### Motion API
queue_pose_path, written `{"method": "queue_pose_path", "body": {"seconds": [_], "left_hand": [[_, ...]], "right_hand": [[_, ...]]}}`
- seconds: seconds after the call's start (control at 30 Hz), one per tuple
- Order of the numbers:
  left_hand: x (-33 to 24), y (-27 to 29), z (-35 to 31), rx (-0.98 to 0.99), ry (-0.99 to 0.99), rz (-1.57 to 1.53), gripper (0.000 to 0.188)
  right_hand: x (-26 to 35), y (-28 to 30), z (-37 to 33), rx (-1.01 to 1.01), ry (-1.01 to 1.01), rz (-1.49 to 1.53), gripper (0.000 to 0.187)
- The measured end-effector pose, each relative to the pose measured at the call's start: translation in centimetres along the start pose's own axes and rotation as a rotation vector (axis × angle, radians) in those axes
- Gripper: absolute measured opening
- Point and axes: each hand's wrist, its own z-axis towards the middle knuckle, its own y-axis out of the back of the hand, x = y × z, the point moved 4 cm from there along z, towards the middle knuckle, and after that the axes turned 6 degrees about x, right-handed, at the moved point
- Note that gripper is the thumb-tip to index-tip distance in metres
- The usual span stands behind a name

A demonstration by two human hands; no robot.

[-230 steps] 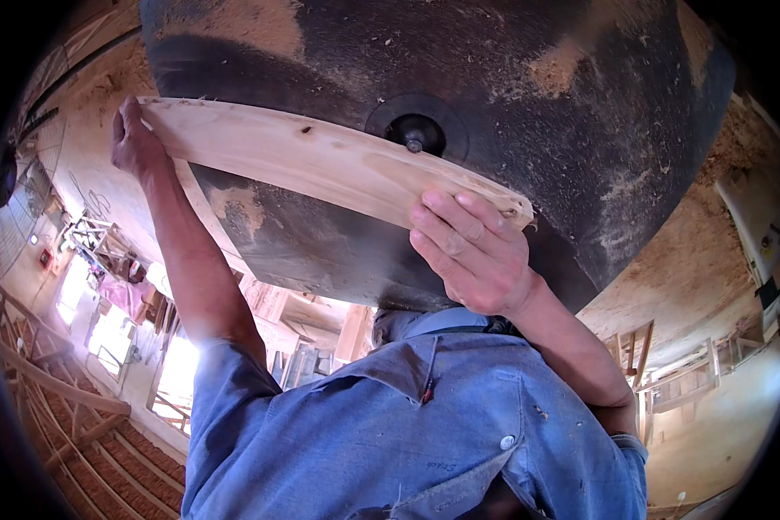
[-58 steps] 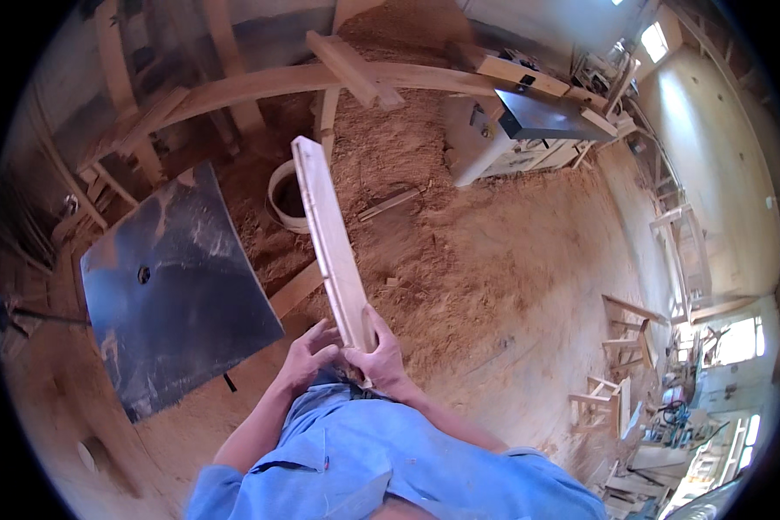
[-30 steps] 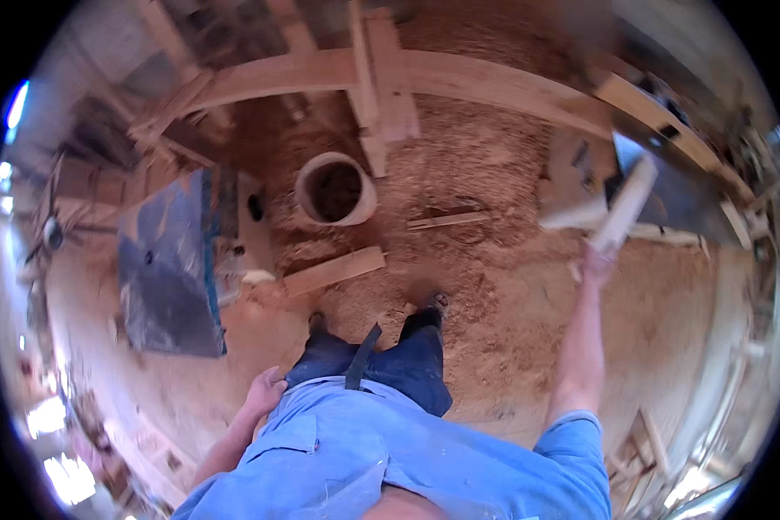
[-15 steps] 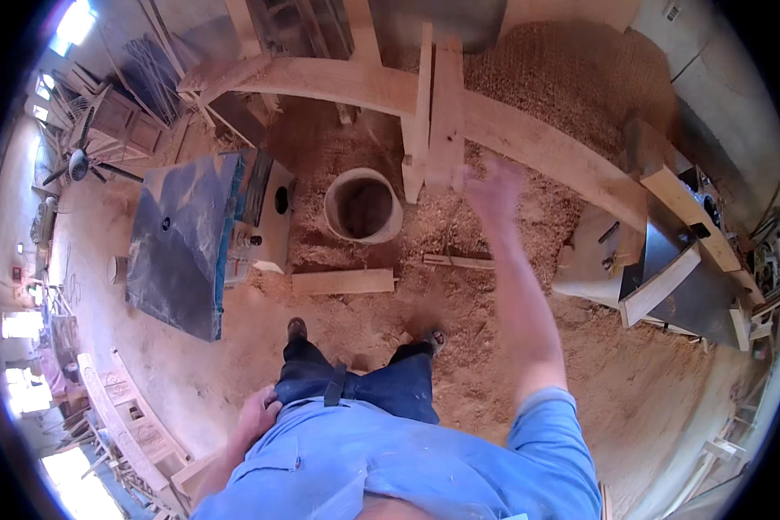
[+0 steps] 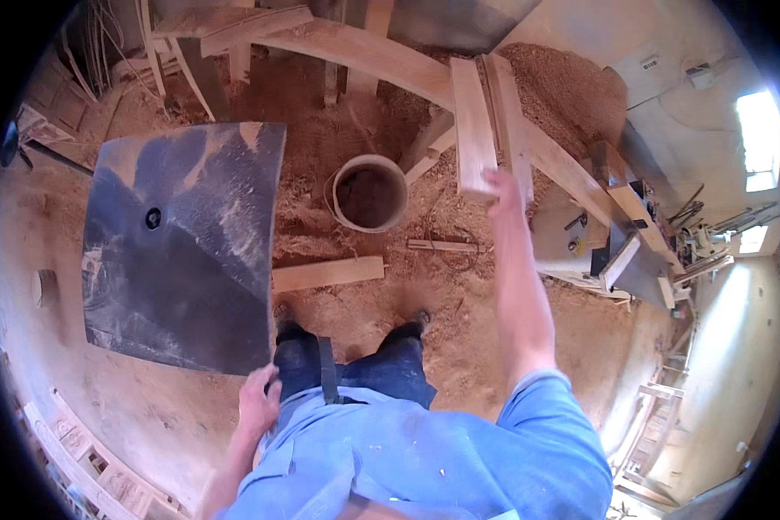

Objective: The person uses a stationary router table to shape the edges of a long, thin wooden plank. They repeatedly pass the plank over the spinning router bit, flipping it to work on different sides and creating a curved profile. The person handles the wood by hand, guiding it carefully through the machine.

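Note:
My right hand point(image 5: 504, 192) is stretched out ahead and closed on the near end of a pale wooden board point(image 5: 474, 126), thumb and fingers at its right edge. The board slants up over a long wooden beam point(image 5: 381, 62). Just right of it, a second board point(image 5: 510, 117) also lies across the beam. My left hand point(image 5: 260, 395) hangs beside my hip, fingers loosely bent and apart, with nothing seen in it. Nearest to it is the corner of a dark, dusty tabletop point(image 5: 182, 251).
A round bucket point(image 5: 370, 194) stands on the sawdust-strewn floor ahead. A plank point(image 5: 329, 274) and a thin strip of wood point(image 5: 446, 246) lie before my feet. At right is a machine bench point(image 5: 637, 260) with wood pieces; behind the beam rises a sawdust heap point(image 5: 572, 91).
My right hand, blurred before near the boards, now grips one board's near end. That board has shifted to the right. The view has turned, and the dark tabletop looks larger and closer.

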Motion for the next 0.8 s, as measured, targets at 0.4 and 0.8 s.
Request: {"method": "queue_pose_path", "body": {"seconds": [0.4,0.8], "left_hand": [[-9.9,10.9,9.0,-0.212,-0.747,-0.046,0.030],[5.6,18.2,13.4,-0.241,-0.541,0.629,0.039]], "right_hand": [[-13.7,-6.4,-37.6,0.637,-0.453,-0.063,0.089],[-21.4,-13.1,-34.3,0.825,-0.410,-0.505,0.065]]}}
